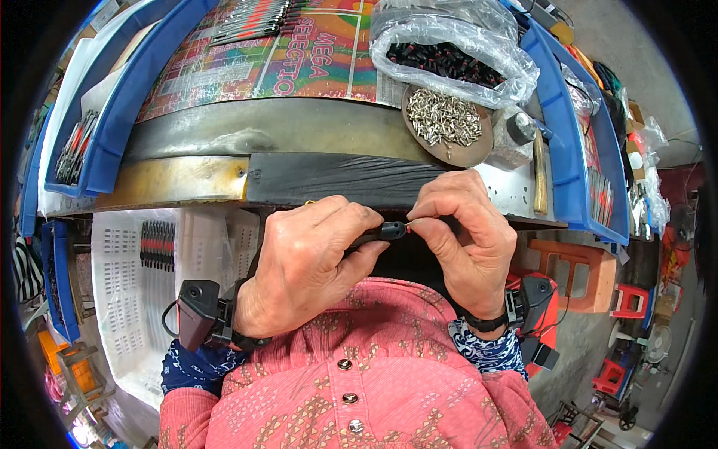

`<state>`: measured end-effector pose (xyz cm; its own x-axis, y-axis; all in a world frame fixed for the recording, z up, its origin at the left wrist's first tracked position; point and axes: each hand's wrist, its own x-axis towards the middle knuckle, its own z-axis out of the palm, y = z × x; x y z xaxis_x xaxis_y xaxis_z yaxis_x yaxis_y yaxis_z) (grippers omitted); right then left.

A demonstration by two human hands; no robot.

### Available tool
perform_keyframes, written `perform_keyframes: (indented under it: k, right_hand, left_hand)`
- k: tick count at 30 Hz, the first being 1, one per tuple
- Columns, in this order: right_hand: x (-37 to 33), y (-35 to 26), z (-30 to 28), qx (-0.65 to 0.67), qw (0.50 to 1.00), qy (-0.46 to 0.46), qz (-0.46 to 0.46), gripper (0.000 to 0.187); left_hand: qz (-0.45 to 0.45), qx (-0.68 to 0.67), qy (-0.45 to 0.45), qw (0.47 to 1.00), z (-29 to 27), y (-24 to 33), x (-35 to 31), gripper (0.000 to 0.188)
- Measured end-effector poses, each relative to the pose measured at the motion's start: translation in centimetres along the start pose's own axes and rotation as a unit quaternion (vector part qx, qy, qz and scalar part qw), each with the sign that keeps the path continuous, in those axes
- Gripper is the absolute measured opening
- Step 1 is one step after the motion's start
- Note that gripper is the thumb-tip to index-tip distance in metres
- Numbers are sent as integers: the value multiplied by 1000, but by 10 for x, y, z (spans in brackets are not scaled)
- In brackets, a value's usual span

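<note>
My left hand (305, 258) is closed around a black handle-like piece (391, 230) with a rounded end and a hole, held in front of my chest just below the bench edge. Thumb and fingertips of my right hand (470, 243) are pinched at that rounded end, on a tiny part too small to make out; a speck of red shows there. Beyond my right hand, a round dish (481, 146) on the bench holds small silvery metal pieces (443, 116). Behind it lies an opened clear plastic bag (508, 84) of black parts with red bits (441, 63).
Blue bins flank the bench, left (112, 142) and right (562, 123), holding slim red-and-black tools. More such tools (250, 19) lie on a colourful printed sheet (299, 67). A wooden handle (540, 176) rests at right. A white basket (134, 329) with tools (158, 245) stands lower left.
</note>
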<state>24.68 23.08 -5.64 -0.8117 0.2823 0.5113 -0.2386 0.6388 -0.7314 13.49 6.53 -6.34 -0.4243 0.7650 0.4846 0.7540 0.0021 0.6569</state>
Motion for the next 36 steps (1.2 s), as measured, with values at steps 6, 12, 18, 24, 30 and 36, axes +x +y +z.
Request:
perform_keyframes:
  k: [6,12,18,24,30,36]
  right_hand:
    - [1,-1,3,-9,999,-12,-32,11]
    - [2,-1,4,-44,996,-23,-68,14]
    - [7,-6,2,-129,981,-46,-140,21]
    - [6,-14,2,-180,970,-53,-154,23]
    - [2,-13,5,-183,968,-44,-165,27]
    - [-4,-5,10,-200,950,-3,-241,36]
  left_hand:
    - [16,24,8,1000,1,1,-2,25]
    - [39,46,19,998,3,0,-4,27]
    - [53,70,8,996,2,1,-4,28]
    - [55,84,-4,995,1,2,-5,28]
    - [69,89,15,994,6,-1,-5,24]
    - [86,71,37,993,5,-4,-4,23]
